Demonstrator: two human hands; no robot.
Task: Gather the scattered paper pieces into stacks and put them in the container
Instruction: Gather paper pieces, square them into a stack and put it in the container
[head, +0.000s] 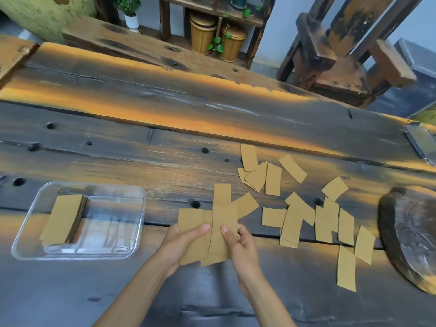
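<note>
Several tan paper pieces are fanned unevenly between both hands just above the table's near middle; this held bunch (207,234) is gripped by my left hand (181,244) from the left and my right hand (243,249) from the right. Two more pieces (232,201) lie just beyond the bunch, touching it. Many loose paper pieces (304,213) lie scattered to the right. At the left stands a clear plastic container (132,232) with a neat stack of paper pieces (62,219) leaning in its left half.
A dark round wooden slab (410,234) sits at the right edge. A small metal tray (422,142) lies at the far right. The wooden table (141,128) has holes and gaps between planks. A chair, baskets and potted plants stand beyond.
</note>
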